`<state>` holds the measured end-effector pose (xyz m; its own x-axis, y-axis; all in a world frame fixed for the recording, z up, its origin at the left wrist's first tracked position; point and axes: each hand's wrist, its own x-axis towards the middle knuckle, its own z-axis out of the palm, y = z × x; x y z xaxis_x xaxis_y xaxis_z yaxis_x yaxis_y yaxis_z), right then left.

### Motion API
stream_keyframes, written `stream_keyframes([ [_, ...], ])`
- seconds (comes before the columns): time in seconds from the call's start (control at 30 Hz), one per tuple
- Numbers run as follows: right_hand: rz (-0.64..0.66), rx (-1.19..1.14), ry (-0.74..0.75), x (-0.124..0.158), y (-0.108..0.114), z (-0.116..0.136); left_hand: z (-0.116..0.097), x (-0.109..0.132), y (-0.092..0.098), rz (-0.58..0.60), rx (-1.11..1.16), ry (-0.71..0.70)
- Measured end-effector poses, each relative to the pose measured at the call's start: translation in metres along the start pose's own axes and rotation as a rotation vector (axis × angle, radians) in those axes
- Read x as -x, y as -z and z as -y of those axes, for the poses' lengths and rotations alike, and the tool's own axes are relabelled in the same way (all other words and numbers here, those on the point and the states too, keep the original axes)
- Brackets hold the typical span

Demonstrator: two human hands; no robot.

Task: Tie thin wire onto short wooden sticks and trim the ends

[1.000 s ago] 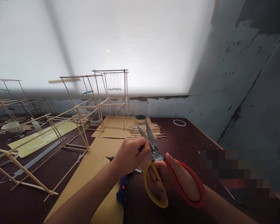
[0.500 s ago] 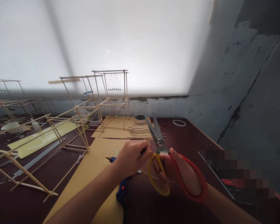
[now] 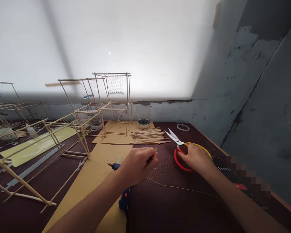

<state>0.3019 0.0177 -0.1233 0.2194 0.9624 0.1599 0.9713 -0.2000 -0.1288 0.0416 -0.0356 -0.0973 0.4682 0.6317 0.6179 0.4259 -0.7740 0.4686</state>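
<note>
The left hand (image 3: pixel 140 163) is closed in a pinch on a bit of yellow thread (image 3: pixel 156 149), while the right hand (image 3: pixel 197 158) holds scissors (image 3: pixel 179 141) by their red and yellow handles, blades parted, at the table's right, near the sticks (image 3: pixel 149 136). Just beyond that hand, a phone (image 3: pixel 223 173) reads "14:05". Dark marks on the bowl (image 3: pixel 3 133) at far left and on the tin (image 3: pixel 143 124) behind the sticks are too small to read.
</note>
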Motion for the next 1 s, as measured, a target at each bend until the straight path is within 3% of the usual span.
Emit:
stream_keyframes([
  [0.2, -0.011, 0.012, 0.047, 0.0, -0.002, -0.007, -0.003, 0.002, -0.007, 0.153, -0.102, -0.005],
  [0.37, -0.101, -0.118, 0.181, 0.011, 0.013, 0.008, 0.0, 0.002, -0.014, 0.185, -0.182, -0.013],
  [0.43, -0.024, -0.373, 0.329, 0.018, 0.021, 0.017, 0.001, 0.003, -0.014, 0.191, -0.202, -0.008],
  [0.5, 0.168, -0.74, 0.468, 0.027, 0.027, 0.026, 0.002, 0.003, -0.013, 0.2, -0.206, 0.003],
  [0.57, 0.362, -1.028, 0.52, 0.037, 0.033, 0.033, 0.003, 0.004, -0.012, 0.211, -0.196, 0.011],
  [0.63, 0.453, -1.143, 0.498, 0.045, 0.036, 0.037, 0.004, 0.003, -0.011, 0.213, -0.185, 0.018],
  [1.0, 0.493, -1.31, 0.455, 0.053, 0.029, 0.044, -0.001, 0.002, -0.008, 0.214, -0.143, 0.04],
])
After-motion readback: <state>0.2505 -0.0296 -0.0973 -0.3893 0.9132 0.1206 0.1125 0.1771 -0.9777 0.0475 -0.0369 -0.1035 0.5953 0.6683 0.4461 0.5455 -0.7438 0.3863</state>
